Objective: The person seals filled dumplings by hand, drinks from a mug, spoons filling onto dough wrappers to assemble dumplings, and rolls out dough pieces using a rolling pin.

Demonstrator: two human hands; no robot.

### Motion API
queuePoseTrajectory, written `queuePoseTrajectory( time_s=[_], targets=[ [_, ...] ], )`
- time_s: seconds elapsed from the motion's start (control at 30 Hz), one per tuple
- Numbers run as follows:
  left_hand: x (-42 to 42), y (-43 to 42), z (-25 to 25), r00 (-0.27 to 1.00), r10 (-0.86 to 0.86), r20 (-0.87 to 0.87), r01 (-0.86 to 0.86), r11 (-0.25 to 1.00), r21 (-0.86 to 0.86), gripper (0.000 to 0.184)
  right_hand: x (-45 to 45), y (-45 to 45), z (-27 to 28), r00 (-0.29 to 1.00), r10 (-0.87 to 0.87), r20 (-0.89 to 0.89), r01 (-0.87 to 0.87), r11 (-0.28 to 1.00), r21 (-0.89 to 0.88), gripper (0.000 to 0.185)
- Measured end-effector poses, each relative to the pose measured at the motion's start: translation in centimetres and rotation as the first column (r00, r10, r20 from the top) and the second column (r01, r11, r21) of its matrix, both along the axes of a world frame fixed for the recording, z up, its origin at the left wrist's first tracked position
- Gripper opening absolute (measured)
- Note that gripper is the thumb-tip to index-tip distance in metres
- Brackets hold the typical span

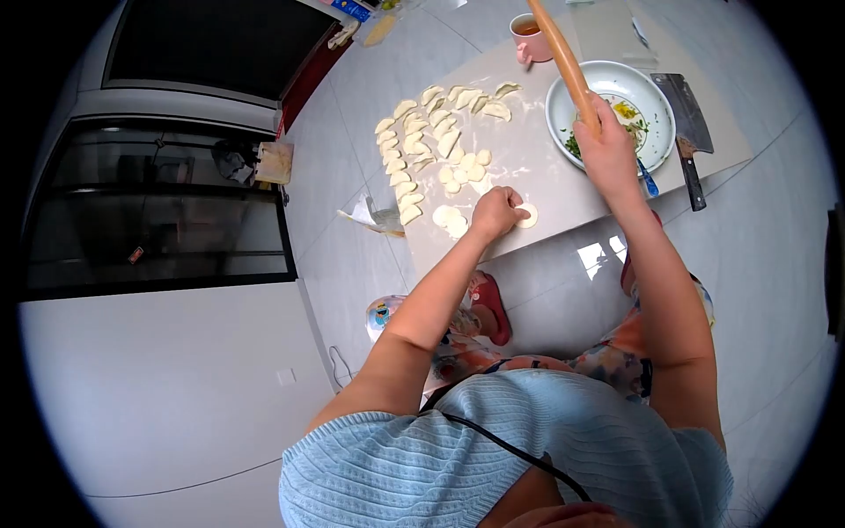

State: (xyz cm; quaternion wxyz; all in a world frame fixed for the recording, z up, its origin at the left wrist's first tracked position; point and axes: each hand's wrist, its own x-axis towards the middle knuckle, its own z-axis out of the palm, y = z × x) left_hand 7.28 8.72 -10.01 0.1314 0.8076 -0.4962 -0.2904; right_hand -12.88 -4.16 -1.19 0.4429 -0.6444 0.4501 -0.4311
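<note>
My right hand (607, 151) grips the lower end of a wooden rolling pin (568, 66), which is raised and slants up and away over the plate's left side. At the near edge of the floured board, my left hand (497, 213) has its fingers closed on the rim of a small round dough wrapper (528, 216). Left of that hand lie a few flattened wrappers (451, 220). Beyond it sit several small dough pieces (462, 170) in a cluster. Rows of folded dumplings (414, 141) line the far left of the board.
A white plate (553, 114) with remnants of chopped greens and a blue-handled utensil (648, 180) stands on the right. Beside it, a cleaver (685, 119) has its handle over the table (563, 207) edge. A pink mug (531, 44) stands at the back.
</note>
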Motion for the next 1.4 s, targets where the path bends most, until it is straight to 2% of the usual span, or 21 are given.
queuePoseTrajectory(
  time_s=[0.07,0.13,0.17,0.2,0.27,0.33,0.4,0.47,0.53,0.6,0.67,0.83,0.9,0.93,1.0,1.07,1.17,1.2,1.27,1.33,1.4],
  targets=[
    [0.3,0.2,0.4,0.999,0.021,-0.024,-0.023,0.998,-0.062,0.025,-0.1,0.1,-0.1,1.000,0.000,-0.010,0.000,1.000,-0.026,0.050],
    [1.2,0.5,0.5,0.968,0.233,-0.097,-0.250,0.936,-0.247,0.021,-0.3,0.2,-0.2,1.000,-0.003,-0.017,0.002,0.999,-0.052,0.050],
    [2.2,1.0,-0.6,0.959,0.277,-0.058,-0.278,0.884,-0.376,0.015,-0.4,0.2,-0.2,1.000,-0.001,-0.008,0.001,0.999,-0.039,0.049],
    [2.4,1.4,0.0,0.959,0.278,-0.059,-0.279,0.884,-0.375,0.015,-0.5,0.3,-0.3,1.000,0.001,0.000,-0.001,1.000,-0.026,0.048],
    [2.0,3.1,1.5,0.909,0.307,0.281,-0.131,0.852,-0.508,0.012,-0.6,0.3,-0.4,1.000,-0.005,-0.009,0.005,0.999,-0.037,0.048],
    [1.6,4.8,0.6,0.900,0.325,0.291,-0.175,0.880,-0.441,0.016,-0.4,0.4,-0.5,1.000,-0.011,-0.016,0.010,0.999,-0.048,0.047],
    [0.7,5.9,-1.5,0.901,0.266,0.343,-0.064,0.862,-0.502,0.018,-0.5,0.4,-0.3,1.000,0.006,-0.021,-0.006,1.000,-0.028,0.047],
    [-0.4,5.6,-2.5,0.909,0.256,0.330,-0.061,0.863,-0.501,0.022,-0.5,0.6,-0.1,1.000,0.004,-0.015,-0.005,0.999,-0.043,0.047],
    [-1.3,3.8,-2.2,0.957,0.133,0.258,0.043,0.813,-0.580,0.024,-0.3,0.8,-0.2,1.000,0.012,-0.008,-0.012,0.998,-0.055,0.047],
    [-1.8,2.0,-1.8,0.963,0.109,0.247,0.055,0.816,-0.575,0.022,-0.3,0.7,-0.5,0.999,0.009,-0.035,-0.011,0.998,-0.059,0.045],
    [-1.7,0.8,-1.8,0.973,-0.058,0.225,0.185,0.777,-0.601,0.019,-0.2,0.6,-0.9,0.999,0.018,-0.027,-0.020,0.997,-0.078,0.045],
    [-1.9,3.8,-1.1,0.955,-0.123,0.269,0.255,0.801,-0.542,0.014,0.0,1.2,-2.0,0.992,0.027,-0.126,-0.036,0.997,-0.069,0.045],
    [-1.9,5.5,-0.8,0.990,-0.074,0.117,0.131,0.779,-0.614,0.012,-0.3,1.9,-3.4,0.958,0.122,-0.261,-0.183,0.957,-0.223,0.044],
    [-1.4,5.9,-0.7,0.991,0.043,0.128,0.053,0.749,-0.660,0.013,-0.5,2.3,-4.2,0.955,0.120,-0.272,-0.184,0.958,-0.222,0.044],
    [-0.3,6.5,1.1,0.963,0.245,0.112,-0.108,0.734,-0.671,0.021,-0.8,3.5,-5.6,0.873,0.258,-0.414,-0.397,0.870,-0.294,0.041],
    [1.7,5.9,0.9,0.914,0.341,0.218,-0.030,0.593,-0.805,0.030,-1.3,4.8,-6.2,0.804,0.279,-0.524,-0.456,0.856,-0.243,0.036],
    [2.8,5.5,-0.1,0.912,0.253,0.323,0.058,0.700,-0.711,0.036,-1.8,5.4,-6.3,0.712,0.377,-0.592,-0.543,0.831,-0.122,0.033],
    [2.7,5.6,0.0,0.913,0.258,0.315,0.049,0.699,-0.713,0.036,-1.9,4.9,-6.6,0.705,0.379,-0.599,-0.547,0.828,-0.120,0.033],
    [2.2,6.0,0.3,0.912,0.237,0.336,0.004,0.812,-0.584,0.034,-2.3,3.9,-7.3,0.678,0.390,-0.623,-0.570,0.814,-0.110,0.031],
    [2.7,6.1,-0.1,0.898,0.279,0.341,-0.022,0.801,-0.598,0.034,-2.1,3.9,-7.1,0.674,0.400,-0.621,-0.583,0.804,-0.115,0.028],
    [2.8,6.3,-0.3,0.893,0.160,0.420,0.085,0.858,-0.507,0.040,-1.7,3.8,-7.3,0.668,0.480,-0.568,-0.662,0.732,-0.160,0.028]
  ],
)
